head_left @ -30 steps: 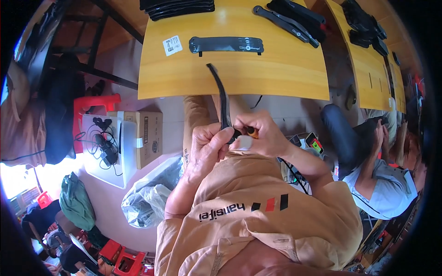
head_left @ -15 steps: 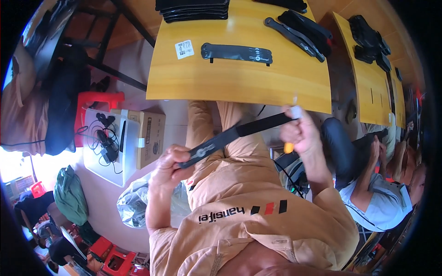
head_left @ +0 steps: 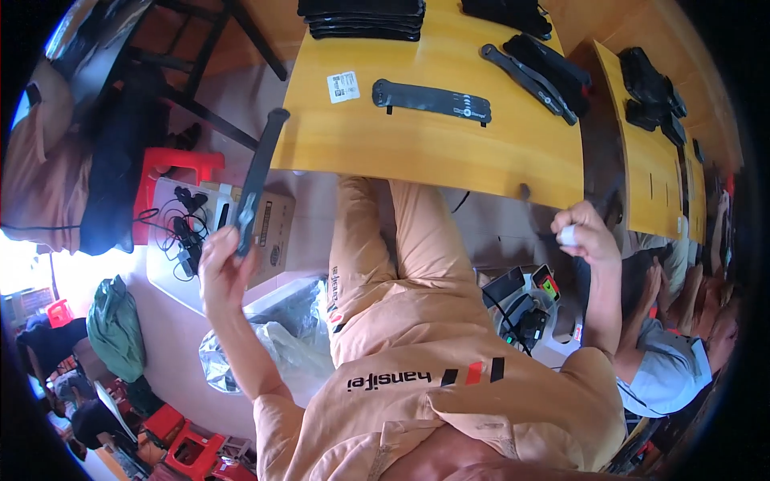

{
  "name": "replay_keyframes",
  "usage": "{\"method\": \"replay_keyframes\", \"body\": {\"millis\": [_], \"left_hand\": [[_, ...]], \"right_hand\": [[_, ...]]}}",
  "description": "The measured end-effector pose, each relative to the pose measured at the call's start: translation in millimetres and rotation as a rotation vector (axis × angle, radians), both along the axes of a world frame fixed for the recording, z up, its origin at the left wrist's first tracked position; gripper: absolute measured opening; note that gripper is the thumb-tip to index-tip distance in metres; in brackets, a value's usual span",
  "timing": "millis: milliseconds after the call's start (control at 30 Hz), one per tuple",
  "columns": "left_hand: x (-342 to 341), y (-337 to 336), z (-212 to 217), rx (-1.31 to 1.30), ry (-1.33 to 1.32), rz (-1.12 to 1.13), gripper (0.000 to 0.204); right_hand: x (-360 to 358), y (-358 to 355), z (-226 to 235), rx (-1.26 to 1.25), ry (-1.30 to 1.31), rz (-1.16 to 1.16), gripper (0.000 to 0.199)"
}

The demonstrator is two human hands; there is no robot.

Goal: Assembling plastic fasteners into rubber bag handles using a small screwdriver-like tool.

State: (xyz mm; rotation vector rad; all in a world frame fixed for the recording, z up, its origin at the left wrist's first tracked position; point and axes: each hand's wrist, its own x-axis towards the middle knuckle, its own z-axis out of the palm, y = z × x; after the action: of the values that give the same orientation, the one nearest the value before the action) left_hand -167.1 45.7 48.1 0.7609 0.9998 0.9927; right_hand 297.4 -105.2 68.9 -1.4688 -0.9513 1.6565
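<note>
My left hand [head_left: 228, 268] is closed round the lower end of a black strap [head_left: 258, 180] with a pale printed mark. The strap stands nearly upright left of the table, its rounded tip level with the tabletop. My right hand [head_left: 593, 236] is raised off the table's front right corner, fingers curled in. Something small and white [head_left: 568, 236] shows at those fingers; whether it is held or wrapped on a finger, I cannot tell. A similar flat black strap [head_left: 433, 100] lies on the yellow table [head_left: 385, 148], beside a white printed label [head_left: 343, 86].
A stack of black pieces [head_left: 365, 20] sits at the table's back left, more black straps [head_left: 533, 80] at the right. Left of my legs are a red stool [head_left: 183, 160], a carton [head_left: 277, 232] and clear plastic bags [head_left: 281, 337]. A co-worker [head_left: 662, 361] sits at right.
My right hand has let go of the strap's other end and moved right. The left hand has swung left, turning the strap from slanted across my lap to nearly upright.
</note>
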Motion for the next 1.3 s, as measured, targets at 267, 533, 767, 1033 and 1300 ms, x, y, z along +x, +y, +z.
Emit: {"method": "replay_keyframes", "body": {"millis": [267, 533, 767, 1033, 1300], "left_hand": [[72, 61, -72, -0.005, 0.282, -0.248, 0.032], [79, 58, -93, -0.168, 0.455, -0.207, 0.038], [79, 39, -93, -0.191, 0.488, -0.154, 0.041], [149, -65, -85, -0.015, -0.199, -1.116, 0.052], [199, -65, -67, -0.214, -0.399, -0.292, 0.030]], "right_hand": [[-51, 9, 20, 0.383, -0.786, 0.435, 0.017], [-48, 7, 10, 0.403, -0.983, 0.177, 0.012], [-43, 4, 4, 0.522, -0.831, -0.024, 0.015], [-73, 24, -11, 0.814, -0.428, -0.122, 0.018], [-83, 21, -37, 0.697, -0.353, -0.017, 0.025]]}}
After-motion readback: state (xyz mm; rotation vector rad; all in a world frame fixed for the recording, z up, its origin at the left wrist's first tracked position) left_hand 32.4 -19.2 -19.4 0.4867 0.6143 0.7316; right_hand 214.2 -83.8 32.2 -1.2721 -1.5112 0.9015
